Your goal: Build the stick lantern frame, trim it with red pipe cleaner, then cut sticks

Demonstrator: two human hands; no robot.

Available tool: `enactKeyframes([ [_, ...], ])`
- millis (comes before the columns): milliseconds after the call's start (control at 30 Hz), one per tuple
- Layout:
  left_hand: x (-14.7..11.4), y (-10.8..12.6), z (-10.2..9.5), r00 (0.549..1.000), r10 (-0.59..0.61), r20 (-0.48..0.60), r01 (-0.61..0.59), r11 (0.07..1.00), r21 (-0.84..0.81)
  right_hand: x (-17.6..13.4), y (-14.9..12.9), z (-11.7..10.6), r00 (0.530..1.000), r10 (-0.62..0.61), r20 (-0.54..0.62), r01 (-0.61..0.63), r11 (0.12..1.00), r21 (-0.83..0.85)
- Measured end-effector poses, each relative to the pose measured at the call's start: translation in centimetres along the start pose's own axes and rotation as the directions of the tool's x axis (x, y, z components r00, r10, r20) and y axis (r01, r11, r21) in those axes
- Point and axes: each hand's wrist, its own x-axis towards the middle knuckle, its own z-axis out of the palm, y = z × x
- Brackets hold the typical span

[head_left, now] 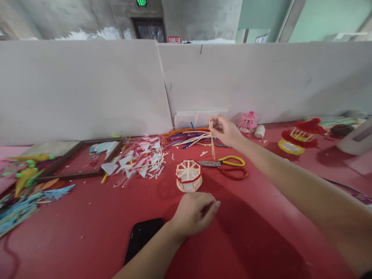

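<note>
My right hand (223, 130) is raised near the white board, pinching a few thin pale sticks (213, 145) that hang down from the fingertips. Resting low on the red table, my left hand (196, 213) is loosely curled, with nothing visible in it. Just beyond it stands a small round frame (188, 174) of pale sticks, with spokes across its top and a red rim. Scissors (222, 164) with one yellow and one red handle lie to the right of this frame, below the hanging sticks. Behind them spreads a bundle of long coloured strips (188, 136).
A black phone (143, 234) lies beside my left forearm. White and pink scraps (142, 159) are heaped at left, near a brown frame (64, 174). A pink pavilion model (248, 121), a cardboard tube (259, 131) and a red-roofed model (305, 131) stand at right. White boards (87, 89) wall the back.
</note>
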Motion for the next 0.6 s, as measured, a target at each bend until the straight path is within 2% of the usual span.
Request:
enactKeyframes([
  [133,0.0,-0.2,-0.1,1.0,-0.012,-0.013,0.012,1.0,0.008,-2.7,1.7,1.3,0.995,0.092,0.045,-0.091,0.996,-0.015],
  [267,0.0,-0.3,-0.1,1.0,-0.016,-0.025,0.017,1.0,0.008,-3.8,2.2,1.2,0.982,0.148,0.119,-0.141,0.988,-0.068],
  [333,0.1,-0.3,-0.1,0.999,-0.013,-0.039,0.013,1.0,0.01,-4.1,2.2,0.9,0.976,0.186,0.112,-0.176,0.98,-0.089],
  [400,0.3,-0.3,-0.1,0.998,-0.004,-0.063,0.005,1.0,0.012,-4.4,2.2,0.8,0.97,0.238,0.057,-0.231,0.968,-0.101],
  [500,0.3,-0.1,-0.4,0.99,0.017,-0.138,-0.016,1.0,0.009,-5.0,2.3,0.9,0.955,0.297,-0.012,-0.297,0.95,-0.096],
  [600,0.0,0.0,-0.7,0.955,0.035,-0.293,-0.036,0.999,0.002,-5.8,2.4,1.5,0.948,0.317,0.001,-0.316,0.946,-0.065],
])
